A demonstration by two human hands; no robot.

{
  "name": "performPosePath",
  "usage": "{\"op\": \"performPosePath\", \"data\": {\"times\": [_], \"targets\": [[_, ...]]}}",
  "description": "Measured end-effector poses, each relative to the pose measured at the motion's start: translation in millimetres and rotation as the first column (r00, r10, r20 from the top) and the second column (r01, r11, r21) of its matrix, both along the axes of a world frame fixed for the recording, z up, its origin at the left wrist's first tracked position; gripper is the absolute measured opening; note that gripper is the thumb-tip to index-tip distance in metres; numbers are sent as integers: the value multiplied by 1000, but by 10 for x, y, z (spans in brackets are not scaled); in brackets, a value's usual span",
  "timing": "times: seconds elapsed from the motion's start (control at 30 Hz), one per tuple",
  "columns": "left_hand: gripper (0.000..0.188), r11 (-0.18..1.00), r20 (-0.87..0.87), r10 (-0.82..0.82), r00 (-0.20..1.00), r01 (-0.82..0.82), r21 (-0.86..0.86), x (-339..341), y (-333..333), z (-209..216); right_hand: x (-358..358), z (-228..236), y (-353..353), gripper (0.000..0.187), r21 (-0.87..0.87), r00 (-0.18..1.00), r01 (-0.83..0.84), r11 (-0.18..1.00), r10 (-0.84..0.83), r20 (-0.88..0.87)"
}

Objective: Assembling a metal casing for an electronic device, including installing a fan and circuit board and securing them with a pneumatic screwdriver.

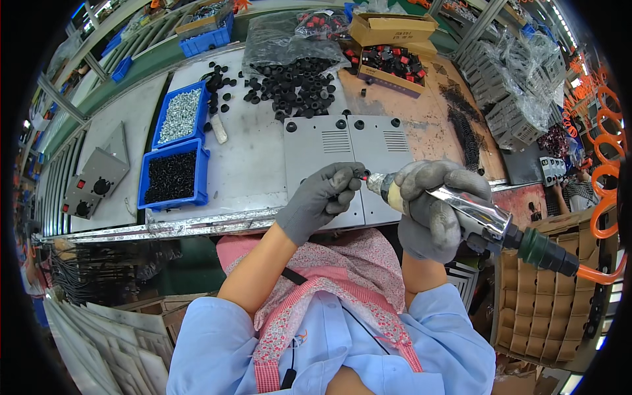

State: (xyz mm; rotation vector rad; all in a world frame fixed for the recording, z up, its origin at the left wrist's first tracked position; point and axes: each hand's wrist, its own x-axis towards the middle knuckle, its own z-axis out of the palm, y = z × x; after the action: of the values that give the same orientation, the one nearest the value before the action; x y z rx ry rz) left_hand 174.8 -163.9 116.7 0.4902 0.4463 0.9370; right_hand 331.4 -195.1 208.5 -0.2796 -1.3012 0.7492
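Note:
My left hand, in a grey glove, pinches a small black rubber foot between thumb and fingertips. My right hand, gloved too, is wrapped round a chrome air screwdriver, its tip pointing left at the rubber foot. Whether tip and foot touch is hard to tell. Below my hands lie two grey metal housings side by side, slotted vents up. Black feet sit at their far corners; my hands and gloves partly cover the near ends.
Blue bins of silver screws and black screws stand left. Loose black feet are heaped beyond the housings. A carton of red-and-black switches stands far right. An orange coiled hose hangs right. Another housing sits far left.

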Motion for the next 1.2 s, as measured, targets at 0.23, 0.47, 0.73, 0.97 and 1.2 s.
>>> {"op": "performPosePath", "data": {"times": [0.23, 0.47, 0.73, 0.97, 1.2], "targets": [[30, 998, 67, -60, 996, 62, -29, 8, 6, -28, 4, -37, 75, 47, 92, 998, -46, 995, 42, 46], [42, 999, -77, -27, 997, 24, -40, 96, 34, -17, 5, -61, 41, 47, 79, 996, -66, 995, 61, 66], [46, 999, -171, 29, 985, -34, -29, 118, 40, -22, -79, -53, 55, 39, 149, 997, 16, 989, -26, 69], [63, 926, -405, 129, 905, 36, 376, 42, 252, -98, 51, -53, 169, 38, 182, 998, 21, 983, -30, 50], [51, 709, -739, 672, -48, 328, 624, 192, 1275, -364, 174, -18, 177, 38, 147, 994, 108, 983, -105, -26]]}}
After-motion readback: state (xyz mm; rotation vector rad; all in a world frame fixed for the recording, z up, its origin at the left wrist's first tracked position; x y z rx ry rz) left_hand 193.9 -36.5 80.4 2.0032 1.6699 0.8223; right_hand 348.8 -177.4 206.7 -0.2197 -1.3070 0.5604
